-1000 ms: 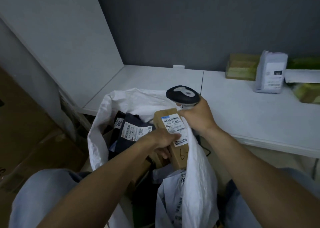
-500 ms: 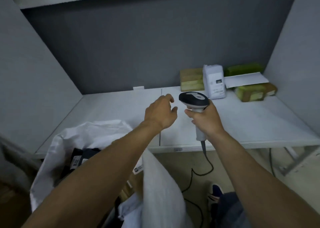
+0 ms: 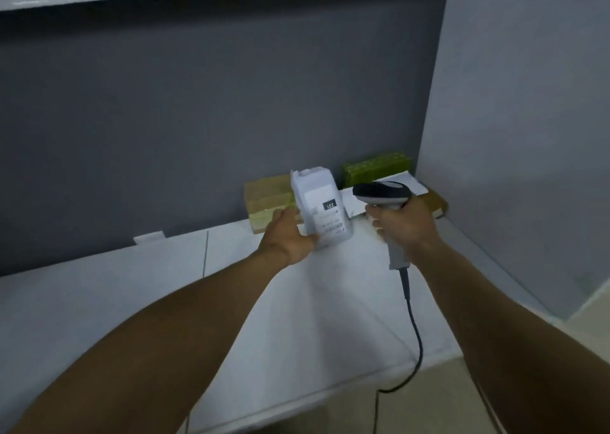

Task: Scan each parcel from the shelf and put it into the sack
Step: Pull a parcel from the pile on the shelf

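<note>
the left hand (image 3: 287,235) grips a white plastic mailer parcel (image 3: 321,209) by its lower left side and holds it tilted at the back of the white shelf (image 3: 132,285). its paper label faces the camera, with a black patch with pale characters and lines of print, all too blurred to read. the right hand (image 3: 404,224) is closed around the grey handle of a black and grey barcode scanner (image 3: 383,193), just beside the parcel. a brown cardboard box (image 3: 267,195) and a green wrapped parcel (image 3: 373,167) lie behind.

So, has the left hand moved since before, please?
Yes: the left hand reached forward over the shelf, towards the back wall, onto the white parcel.
</note>
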